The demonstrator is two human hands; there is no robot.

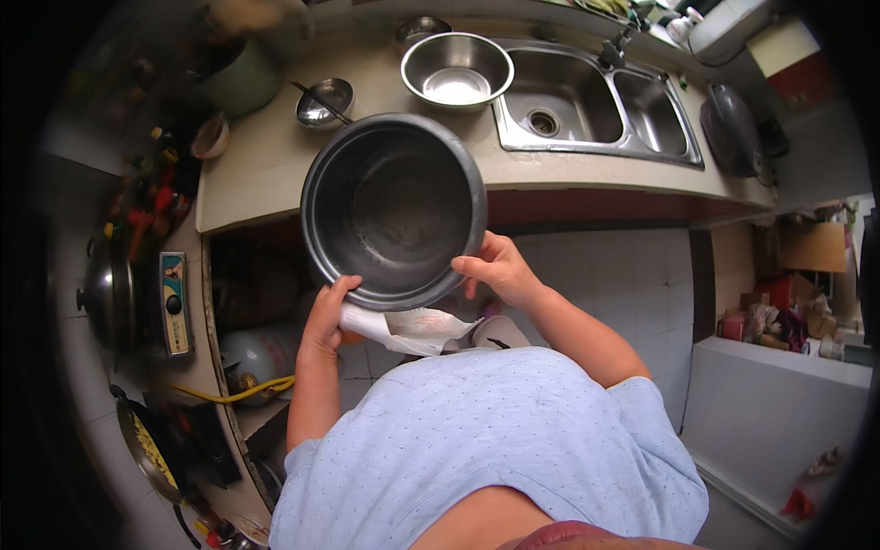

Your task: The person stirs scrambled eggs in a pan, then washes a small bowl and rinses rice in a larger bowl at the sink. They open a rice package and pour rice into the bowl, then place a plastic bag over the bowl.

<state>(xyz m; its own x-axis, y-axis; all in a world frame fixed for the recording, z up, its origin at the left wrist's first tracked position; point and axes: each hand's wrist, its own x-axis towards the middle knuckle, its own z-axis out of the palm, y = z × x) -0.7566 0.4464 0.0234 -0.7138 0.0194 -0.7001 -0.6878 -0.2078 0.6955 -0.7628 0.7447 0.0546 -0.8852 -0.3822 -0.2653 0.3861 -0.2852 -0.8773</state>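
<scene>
A large dark rice-cooker inner pot (405, 199) is tilted in front of me, so its interior faces up towards the camera. Whitish marks show on its lower inner wall. My left hand (326, 309) grips the near left rim, thumb over the edge and fingers hidden below. A white sheet of cloth or paper (419, 326) hangs beside that hand, under the pot. At the right rim, my right hand (505, 271) holds the pot with its thumb on the edge and some fingers behind it.
Behind the pot, the counter (275, 179) bears a steel basin (457, 72) and a small metal bowl (326, 100) with chopsticks. A double sink (560, 96) lies to the right. At left are a gas stove (173, 302), a lidded wok (106, 299), and a pan (148, 450) with yellow food.
</scene>
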